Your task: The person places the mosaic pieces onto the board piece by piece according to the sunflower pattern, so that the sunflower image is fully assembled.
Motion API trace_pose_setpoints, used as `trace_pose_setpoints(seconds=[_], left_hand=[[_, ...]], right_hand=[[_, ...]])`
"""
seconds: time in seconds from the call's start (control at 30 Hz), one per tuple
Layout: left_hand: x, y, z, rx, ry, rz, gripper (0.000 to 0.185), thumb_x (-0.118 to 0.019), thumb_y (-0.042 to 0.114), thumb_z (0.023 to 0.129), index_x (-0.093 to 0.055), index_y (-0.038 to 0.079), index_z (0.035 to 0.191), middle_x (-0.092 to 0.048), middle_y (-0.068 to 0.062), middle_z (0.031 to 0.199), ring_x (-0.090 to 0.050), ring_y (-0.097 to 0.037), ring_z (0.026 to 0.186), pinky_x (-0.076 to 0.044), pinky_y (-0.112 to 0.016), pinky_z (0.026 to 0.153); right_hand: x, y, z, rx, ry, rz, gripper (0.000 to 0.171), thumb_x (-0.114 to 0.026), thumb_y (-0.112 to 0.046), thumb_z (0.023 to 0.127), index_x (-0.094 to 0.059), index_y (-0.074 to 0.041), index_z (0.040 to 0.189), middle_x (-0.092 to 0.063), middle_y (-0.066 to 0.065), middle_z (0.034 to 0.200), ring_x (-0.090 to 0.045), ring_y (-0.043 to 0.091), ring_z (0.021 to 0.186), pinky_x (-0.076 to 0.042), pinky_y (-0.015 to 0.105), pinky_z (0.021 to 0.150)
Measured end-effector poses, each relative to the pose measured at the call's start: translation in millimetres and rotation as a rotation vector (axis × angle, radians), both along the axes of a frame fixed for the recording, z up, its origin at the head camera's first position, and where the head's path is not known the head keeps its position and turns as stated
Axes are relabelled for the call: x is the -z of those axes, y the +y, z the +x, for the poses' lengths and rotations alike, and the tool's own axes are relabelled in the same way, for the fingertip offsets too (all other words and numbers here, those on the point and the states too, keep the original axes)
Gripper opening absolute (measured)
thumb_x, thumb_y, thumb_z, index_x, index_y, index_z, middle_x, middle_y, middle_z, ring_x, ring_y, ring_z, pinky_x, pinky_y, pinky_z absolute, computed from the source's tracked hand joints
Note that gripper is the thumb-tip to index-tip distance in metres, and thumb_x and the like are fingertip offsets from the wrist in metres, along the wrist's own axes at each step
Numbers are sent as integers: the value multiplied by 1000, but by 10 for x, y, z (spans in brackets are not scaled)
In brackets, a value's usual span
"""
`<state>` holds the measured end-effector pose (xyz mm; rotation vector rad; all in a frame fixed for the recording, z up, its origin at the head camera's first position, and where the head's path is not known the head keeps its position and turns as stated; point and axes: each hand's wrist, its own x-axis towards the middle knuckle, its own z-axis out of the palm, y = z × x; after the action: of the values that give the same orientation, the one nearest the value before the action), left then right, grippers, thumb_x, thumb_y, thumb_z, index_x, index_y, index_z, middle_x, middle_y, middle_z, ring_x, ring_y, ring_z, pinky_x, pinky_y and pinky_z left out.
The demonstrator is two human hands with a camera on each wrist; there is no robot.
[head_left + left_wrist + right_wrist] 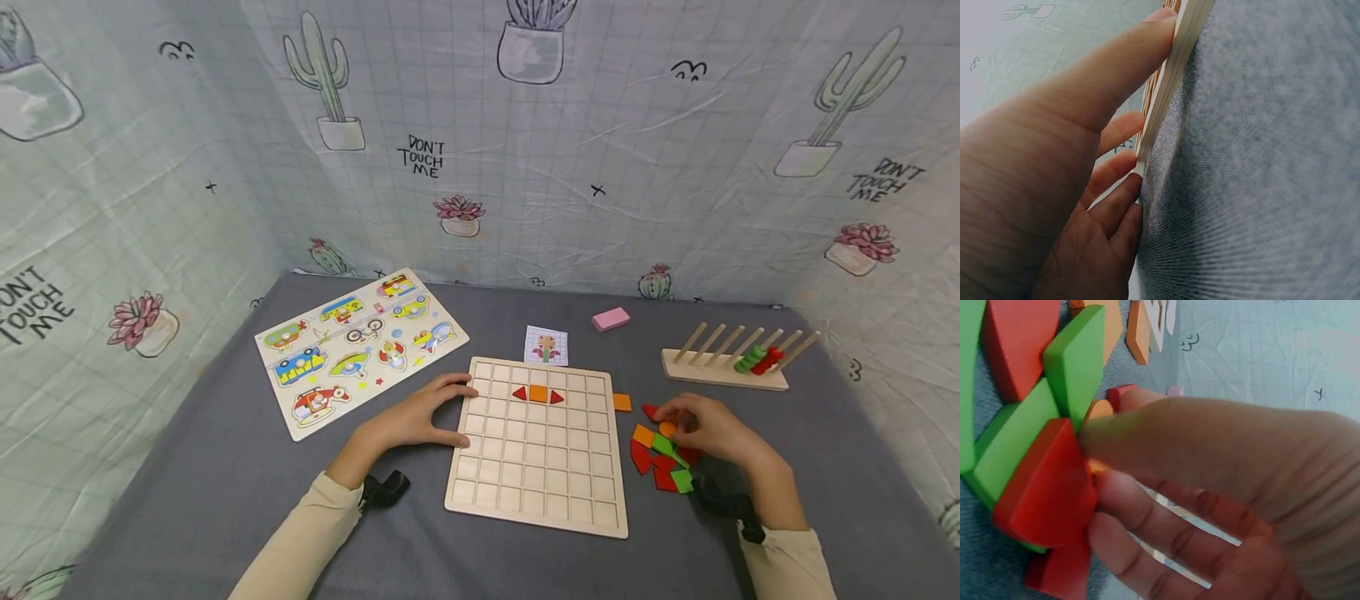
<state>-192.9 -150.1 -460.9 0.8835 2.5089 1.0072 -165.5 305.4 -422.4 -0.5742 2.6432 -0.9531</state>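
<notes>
Wooden orange piece [667, 429] sits in the loose pile of tiles [663, 458] on the grey surface [225, 475], just right of the grid board [540, 492]; right hand [712, 429] pinches it w/ thumb + fingertips. Looks light, stiff, smooth-painted, so prob. slippery: best held by its flat edges. Left hand [412, 417] rests fingers spread on the board's left edge, thumb along the side.

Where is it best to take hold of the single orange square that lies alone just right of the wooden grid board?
Probably by its near and far edges, pinched from above: the orange square lies flat on the grey cloth, and its left edge sits close against the grid board, leaving little finger room there.
</notes>
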Motion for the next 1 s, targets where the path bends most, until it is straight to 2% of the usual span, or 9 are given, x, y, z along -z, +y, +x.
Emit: trace_pose_setpoints(seconds=[0.13,0.33,0.63,1.0], left_hand=[[5,4,5,7,1,2,71,-80,38,81,-50,14,140,-30,-8,155,-31,-27,142,-31,-49,111],[10,1,9,6,-2,3,71,-81,38,81,-50,14,140,-30,-8,155,-31,-27,142,-31,-49,112],[-3,0,5,-1,0,-2,72,-81,38,80,-49,16,140,-30,-7,155,-31,-27,142,-31,-49,112],[13,2,0,-4,6,0,71,-80,39,80,-50,16,140,-30,-7,155,-31,-27,142,-31,-49,112]], right_hand=[[30,17,6,0,23,13,20,-71,3,83,-67,3,102,-57,4,83,-47,7,65,-43,26,55],[63,19,-4,-11,26,8,23,-73,6,80,-66,3,102,-59,5,85,-50,6,68,-47,25,58],[51,-10,-12,-21,45,4,21,-75,0,81,-64,2,99,-58,3,82,-49,5,65,-45,25,56],[87,-13,-34,-97,127,-22,21,-74,4,80,-65,2,99,-58,5,87,-46,2,66,-44,24,55]])
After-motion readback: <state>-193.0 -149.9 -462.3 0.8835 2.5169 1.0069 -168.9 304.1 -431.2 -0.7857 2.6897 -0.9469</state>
